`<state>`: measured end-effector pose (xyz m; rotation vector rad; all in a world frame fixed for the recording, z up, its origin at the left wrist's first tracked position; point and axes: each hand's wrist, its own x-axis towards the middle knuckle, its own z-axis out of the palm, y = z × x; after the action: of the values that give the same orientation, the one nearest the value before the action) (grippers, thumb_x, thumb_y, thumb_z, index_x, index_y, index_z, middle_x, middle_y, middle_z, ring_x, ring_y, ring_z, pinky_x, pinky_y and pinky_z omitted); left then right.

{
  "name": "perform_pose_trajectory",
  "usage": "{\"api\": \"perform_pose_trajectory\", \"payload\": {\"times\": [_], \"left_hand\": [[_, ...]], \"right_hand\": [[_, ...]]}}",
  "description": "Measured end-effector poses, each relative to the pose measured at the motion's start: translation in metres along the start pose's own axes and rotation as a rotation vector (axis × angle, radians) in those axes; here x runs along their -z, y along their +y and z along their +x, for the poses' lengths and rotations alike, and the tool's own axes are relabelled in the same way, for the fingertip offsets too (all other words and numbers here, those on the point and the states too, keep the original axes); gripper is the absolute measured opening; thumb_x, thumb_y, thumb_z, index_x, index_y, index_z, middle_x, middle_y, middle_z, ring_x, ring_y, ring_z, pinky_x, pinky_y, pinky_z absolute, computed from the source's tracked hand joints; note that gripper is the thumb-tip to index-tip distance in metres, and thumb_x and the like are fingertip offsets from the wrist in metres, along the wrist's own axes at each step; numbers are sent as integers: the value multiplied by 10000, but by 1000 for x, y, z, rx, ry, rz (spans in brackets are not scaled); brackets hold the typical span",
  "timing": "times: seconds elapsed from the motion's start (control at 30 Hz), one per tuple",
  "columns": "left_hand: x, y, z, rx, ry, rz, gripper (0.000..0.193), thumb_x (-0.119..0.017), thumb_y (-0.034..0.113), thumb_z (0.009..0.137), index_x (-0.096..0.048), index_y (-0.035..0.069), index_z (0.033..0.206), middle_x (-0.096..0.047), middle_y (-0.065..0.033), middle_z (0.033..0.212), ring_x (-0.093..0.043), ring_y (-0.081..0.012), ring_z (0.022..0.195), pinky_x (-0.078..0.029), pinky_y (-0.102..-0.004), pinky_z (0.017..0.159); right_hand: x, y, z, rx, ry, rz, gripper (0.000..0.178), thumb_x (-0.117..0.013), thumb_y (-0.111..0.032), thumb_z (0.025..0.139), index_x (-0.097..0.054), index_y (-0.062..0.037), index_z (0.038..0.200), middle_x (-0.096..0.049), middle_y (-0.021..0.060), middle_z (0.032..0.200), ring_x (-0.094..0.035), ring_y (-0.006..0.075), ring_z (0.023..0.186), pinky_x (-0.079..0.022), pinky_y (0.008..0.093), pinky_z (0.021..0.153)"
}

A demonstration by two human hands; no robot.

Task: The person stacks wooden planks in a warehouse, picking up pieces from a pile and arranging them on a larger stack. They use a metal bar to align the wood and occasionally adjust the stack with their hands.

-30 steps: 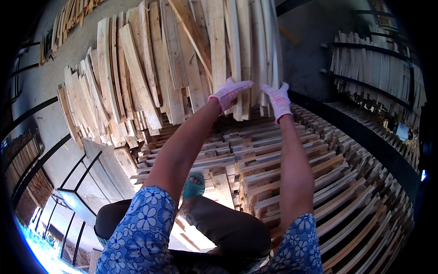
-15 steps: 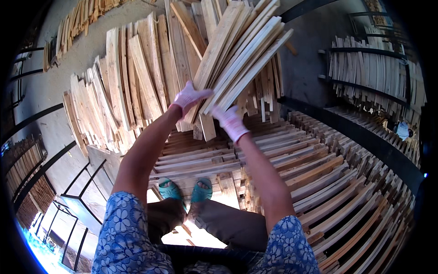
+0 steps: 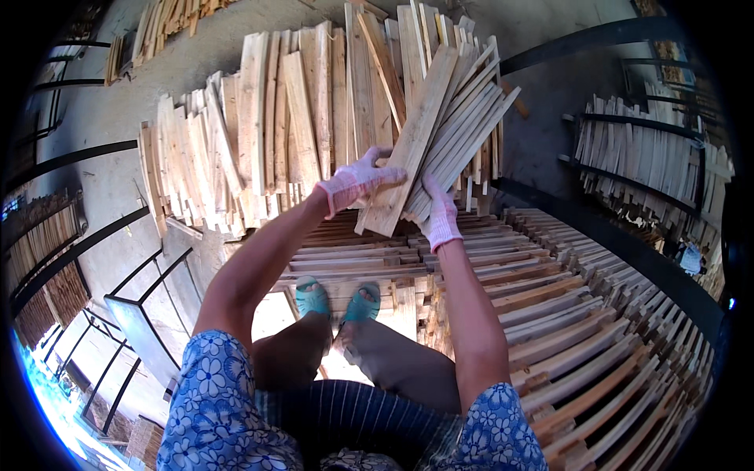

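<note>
My left hand (image 3: 366, 182), in a pale pink-and-white glove, is closed on the left edge of a wide wooden plank (image 3: 420, 129), the thumb lying across its face. My right hand (image 3: 442, 214), gloved alike, grips the lower right side of a bundle of thin wooden slats (image 3: 470, 137); some of its fingers are hidden behind the wood. Plank and slats slant up to the right, overlapping at their lower ends. Behind them a row of upright planks (image 3: 302, 118) leans close together.
Stacked slats with gaps (image 3: 542, 314) extend below and to the right. A dark metal bar (image 3: 620, 243) crosses at right, near another slat pile (image 3: 628, 149). Metal frames (image 3: 141, 314) stand at left. My feet in green sandals (image 3: 361, 304) are on boards.
The view has shifted, so the pile appears farther right. The plank and slats have come lower and fanned apart. My right hand has gone from spread fingers to a grip on the slats' side.
</note>
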<state>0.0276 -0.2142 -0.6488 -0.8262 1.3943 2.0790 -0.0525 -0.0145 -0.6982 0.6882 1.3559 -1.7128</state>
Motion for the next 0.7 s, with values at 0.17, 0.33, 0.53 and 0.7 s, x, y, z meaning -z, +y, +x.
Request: {"api": "perform_pose_trajectory", "payload": {"times": [0.17,0.33,0.53,0.7], "left_hand": [[-29,18,-85,164,178,0,1000,-793,508,791,-268,65,1518,-536,-196,1350,-615,-271,1129,-512,-383,976],[-47,18,-154,251,112,-122,956,-745,487,847,-229,58,1528,-524,-157,1348,-596,-240,1152,-530,-358,957],[-79,60,-263,304,118,193,962,-689,574,862,-248,-41,1455,-493,-222,1373,-562,-302,1232,-537,-366,954],[-52,4,-246,229,83,-135,931,-699,592,855,-320,-26,1439,-530,-227,1357,-574,-329,1220,-541,-410,984]], "right_hand": [[-28,4,-93,-61,51,3,668,-757,-211,891,-347,-159,1415,-576,141,1276,-635,341,1102,-593,566,816],[-37,-9,-176,-202,5,-6,625,-756,-196,885,-382,-120,1379,-598,134,1227,-652,310,1052,-603,510,808],[-40,-3,-280,-390,-106,121,428,-696,-283,938,-592,-44,1278,-698,95,1117,-705,226,939,-604,390,720],[-31,1,-281,-565,-169,143,429,-648,-321,968,-580,-94,1325,-678,86,1206,-694,215,996,-594,359,770]]}}
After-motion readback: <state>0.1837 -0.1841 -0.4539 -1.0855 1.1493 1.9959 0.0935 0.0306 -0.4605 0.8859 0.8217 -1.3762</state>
